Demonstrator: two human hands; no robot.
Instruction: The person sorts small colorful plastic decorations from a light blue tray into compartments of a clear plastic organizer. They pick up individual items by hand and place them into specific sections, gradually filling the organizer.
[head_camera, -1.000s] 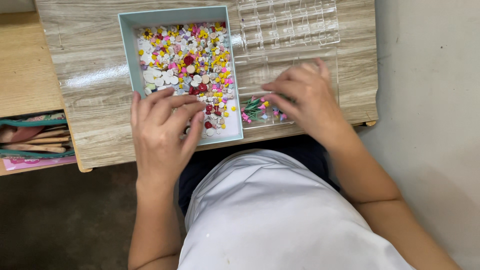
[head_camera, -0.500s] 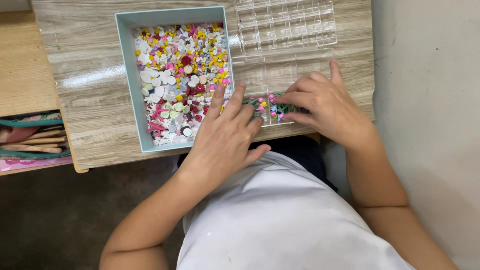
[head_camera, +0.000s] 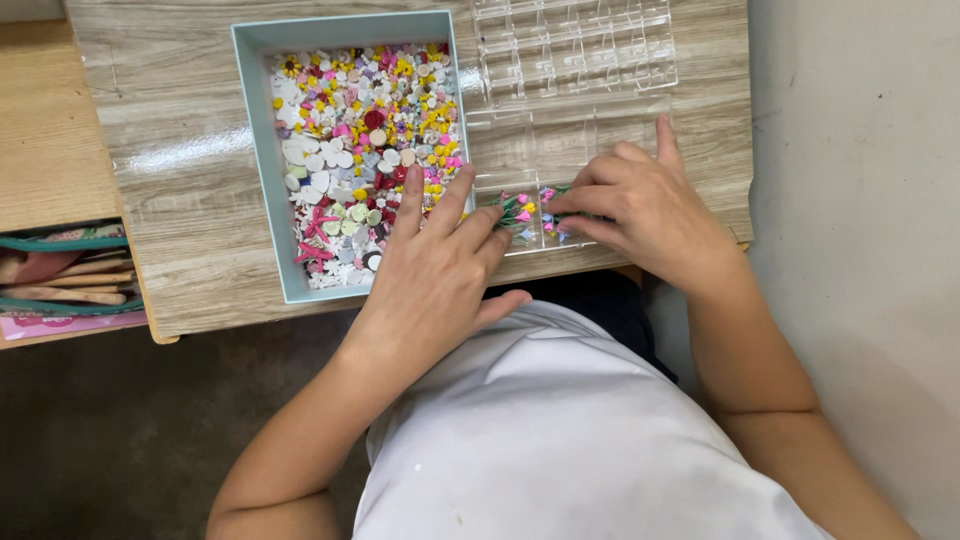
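Both hands are at work in the head view: my left hand (head_camera: 440, 262) lies flat with fingers spread over the near corner of the pale blue tray (head_camera: 262, 180) of mixed small charms (head_camera: 365, 130), pinching nothing, while my right hand (head_camera: 640, 205) curls its fingertips, pressed close, onto the sorted pink and green pieces (head_camera: 525, 212) in the near cells of the clear compartment box (head_camera: 572, 70) on the wooden counter (head_camera: 170, 150). I judge the sorting step in hand, and the next move calls for a fine pinch on one small piece, which I cannot tell is made yet.
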